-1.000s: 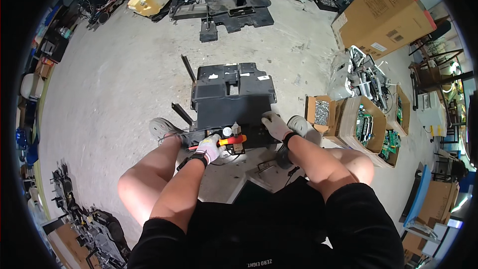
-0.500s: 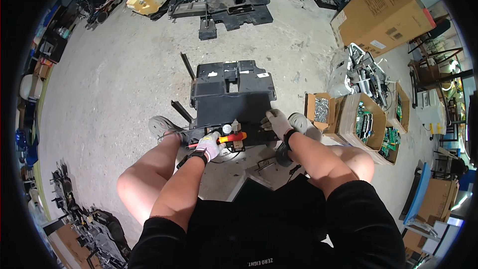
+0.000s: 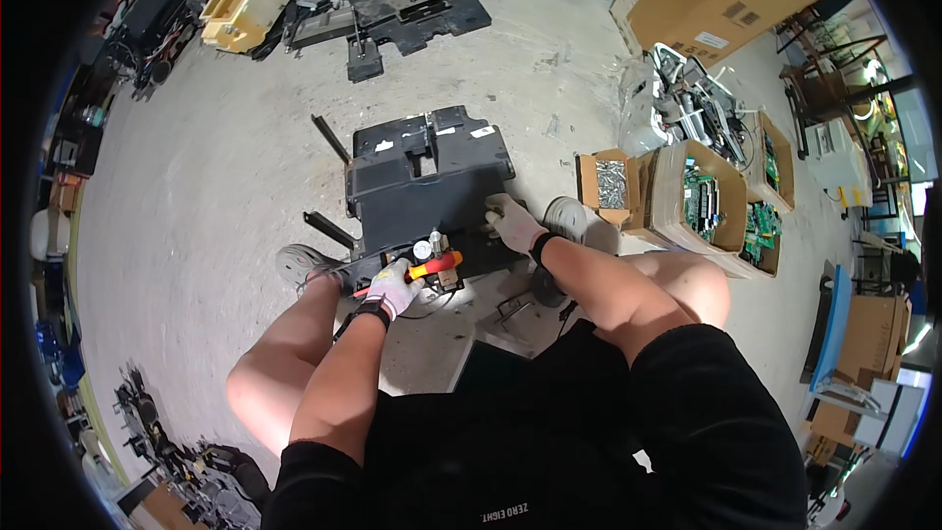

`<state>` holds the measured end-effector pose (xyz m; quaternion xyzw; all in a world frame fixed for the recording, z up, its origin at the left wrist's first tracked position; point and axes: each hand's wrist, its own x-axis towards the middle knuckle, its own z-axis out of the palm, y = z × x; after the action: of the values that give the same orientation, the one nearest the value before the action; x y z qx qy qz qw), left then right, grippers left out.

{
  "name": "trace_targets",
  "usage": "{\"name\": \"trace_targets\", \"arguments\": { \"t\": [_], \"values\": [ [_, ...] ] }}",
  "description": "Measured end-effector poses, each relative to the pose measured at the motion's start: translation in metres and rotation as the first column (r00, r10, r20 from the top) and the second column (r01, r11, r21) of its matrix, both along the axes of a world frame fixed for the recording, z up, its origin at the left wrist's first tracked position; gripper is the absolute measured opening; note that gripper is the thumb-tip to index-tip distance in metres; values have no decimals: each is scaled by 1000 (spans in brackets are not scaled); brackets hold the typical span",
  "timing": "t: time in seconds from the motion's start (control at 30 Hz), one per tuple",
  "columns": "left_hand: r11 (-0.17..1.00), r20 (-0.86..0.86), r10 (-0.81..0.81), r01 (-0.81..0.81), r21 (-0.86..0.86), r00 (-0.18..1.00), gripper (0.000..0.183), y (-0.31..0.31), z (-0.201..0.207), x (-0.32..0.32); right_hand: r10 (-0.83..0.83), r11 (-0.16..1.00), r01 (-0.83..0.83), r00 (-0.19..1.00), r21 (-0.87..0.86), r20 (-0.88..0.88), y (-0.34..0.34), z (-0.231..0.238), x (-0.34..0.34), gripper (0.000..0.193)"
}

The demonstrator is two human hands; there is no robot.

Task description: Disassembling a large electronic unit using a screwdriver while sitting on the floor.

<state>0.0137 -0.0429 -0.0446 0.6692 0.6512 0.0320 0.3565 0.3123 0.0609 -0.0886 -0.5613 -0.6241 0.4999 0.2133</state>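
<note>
A black flat machine assembly (image 3: 422, 201) lies on the floor between my feet, with a rectangular opening in its far half. My gloved left hand (image 3: 394, 287) is closed around a screwdriver (image 3: 435, 266) with a red and yellow handle, and its red shaft points left. Close to the handle sit a round white gauge-like part (image 3: 422, 250) and a small brass-coloured block (image 3: 448, 279). My gloved right hand (image 3: 512, 223) is at the assembly's right near edge, fingers curled inward; whatever they pinch is hidden.
Right of my right shoe stand a small carton of screws (image 3: 612, 183) and larger cartons with green circuit boards (image 3: 703, 206). A big cardboard box (image 3: 721, 0) stands far right. Black machine parts (image 3: 417, 0) and a yellow bin (image 3: 250, 5) lie at the far side.
The whole view has shifted and tilted, so the scene sits further left and higher. Both hands keep nearly the same places on the assembly, and the screwdriver stays in my left hand.
</note>
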Motion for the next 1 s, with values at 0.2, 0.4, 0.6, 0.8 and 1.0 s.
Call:
{"name": "trace_targets", "arguments": {
  "t": [0.2,0.4,0.6,0.8,1.0],
  "values": [
    [998,-7,53,-54,-37,999,37,-16,-8,-19,-270,811,16,897,-584,-351,-10,36,-24,29],
    [1000,-1,9,-9,-11,1000,39,-6,-9,-5,-121,918,35,974,-396,-194,7,-3,2,25],
    [999,-11,35,-35,-38,999,38,-11,-10,-15,107,971,-138,980,195,165,2,13,-9,28],
    [1000,-10,23,-23,-13,1000,38,-12,-11,-16,-278,859,92,909,-503,-309,-3,26,-18,27],
    [998,-5,39,-39,-49,999,40,-12,-9,-16,-279,862,161,942,-482,-185,3,29,-17,24]
  ]
}}
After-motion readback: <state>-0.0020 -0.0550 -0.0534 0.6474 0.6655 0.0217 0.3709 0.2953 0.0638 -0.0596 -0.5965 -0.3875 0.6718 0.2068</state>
